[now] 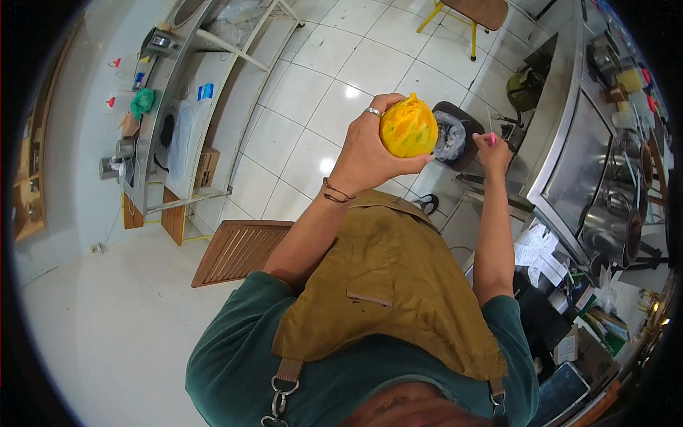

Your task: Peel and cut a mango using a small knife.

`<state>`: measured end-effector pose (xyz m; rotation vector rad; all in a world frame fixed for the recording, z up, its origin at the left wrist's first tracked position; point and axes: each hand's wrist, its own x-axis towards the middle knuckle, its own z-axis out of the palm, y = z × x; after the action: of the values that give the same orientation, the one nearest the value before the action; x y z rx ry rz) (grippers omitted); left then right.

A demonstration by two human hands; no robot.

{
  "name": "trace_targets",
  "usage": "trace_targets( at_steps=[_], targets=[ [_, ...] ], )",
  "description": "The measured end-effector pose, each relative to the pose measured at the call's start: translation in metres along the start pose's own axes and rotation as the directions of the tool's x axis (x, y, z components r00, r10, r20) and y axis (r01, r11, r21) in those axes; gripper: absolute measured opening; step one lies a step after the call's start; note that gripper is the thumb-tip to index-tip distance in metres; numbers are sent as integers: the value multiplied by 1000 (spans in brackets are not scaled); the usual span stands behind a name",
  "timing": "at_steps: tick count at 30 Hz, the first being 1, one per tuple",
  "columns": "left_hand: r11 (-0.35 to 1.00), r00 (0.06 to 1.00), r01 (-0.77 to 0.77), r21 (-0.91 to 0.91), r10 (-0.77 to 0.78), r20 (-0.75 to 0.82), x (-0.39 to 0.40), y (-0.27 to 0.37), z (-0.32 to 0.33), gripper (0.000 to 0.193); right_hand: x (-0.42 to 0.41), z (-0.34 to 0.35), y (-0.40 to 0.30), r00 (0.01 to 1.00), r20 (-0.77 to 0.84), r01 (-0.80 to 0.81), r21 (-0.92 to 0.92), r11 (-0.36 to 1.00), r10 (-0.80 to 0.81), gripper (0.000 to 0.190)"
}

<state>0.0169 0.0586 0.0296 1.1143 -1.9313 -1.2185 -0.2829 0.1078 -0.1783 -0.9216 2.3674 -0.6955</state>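
Observation:
A round yellow-orange fruit [408, 128] with green patches, perhaps a papaya, sits in my left hand [368, 144], whose fingers and thumb curl around its left and lower sides. To the right, my right hand [493, 152] grips a small pink-handled tool [492, 139]; its thin blade is hard to make out and the tool's kind cannot be told. Between the two hands, lower down on the floor, stands a dark bin [470, 124] lined with a clear plastic bag [450, 136].
A steel counter [555, 144] with pots [608, 229] runs along the right, a gas cylinder [523, 89] under it. Steel shelving [213, 107] stands left. A wooden slatted chair [240, 251] is behind my left arm; a stool [477, 12] stands ahead.

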Motion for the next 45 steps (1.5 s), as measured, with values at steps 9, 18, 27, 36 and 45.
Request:
trace_targets(
  at_steps=[9,18,27,36,45],
  targets=[
    [998,989,6,-59,-15,-149,34,-60,-84,80,34,15,-44,978,-202,-98,-262,960,45,28],
    [997,968,72,-41,-80,-238,80,-130,-222,76,59,48,-54,928,-365,-239,-417,877,79,22],
    [913,739,-252,322,396,-545,146,-206,-338,80,106,118,-87,941,-225,-312,-293,904,252,18],
    [967,713,-184,-176,8,-701,259,-285,-449,88,272,289,-263,932,60,-360,22,933,358,24],
    [251,662,-449,-858,-552,-507,385,-329,-568,57,364,467,-769,623,520,513,291,807,-584,42]
  ],
)
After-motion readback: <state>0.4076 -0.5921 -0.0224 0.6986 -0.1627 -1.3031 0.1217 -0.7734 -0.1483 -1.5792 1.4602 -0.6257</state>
